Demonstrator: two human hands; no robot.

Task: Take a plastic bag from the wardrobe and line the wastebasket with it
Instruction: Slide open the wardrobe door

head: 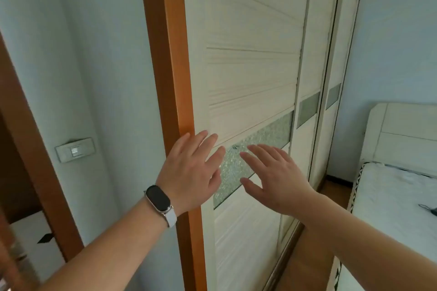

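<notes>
Nearest the camera, two bare forearms are stretched forward, and a dark-faced band (158,198) with a white strap is worn on the left wrist. Both hands are held flat with the fingers straight and spread, and nothing is gripped in either. The left hand (189,170) is raised at the left edge of the wardrobe door (250,78), its fingertips just beside the orange wooden frame (170,66). The right hand (276,177) is placed just to its right, over the patterned glass strip (267,134) that runs across the door. The fingertips appear to be laid on the panel, though contact cannot be confirmed from this angle. The cream, grooved door is drawn up against the frame. A wall switch (75,150) is mounted on the pale wall to the left. Farther right a second door (312,54) is seen, and beyond it a bed (397,196) with a cream headboard (406,134).
</notes>
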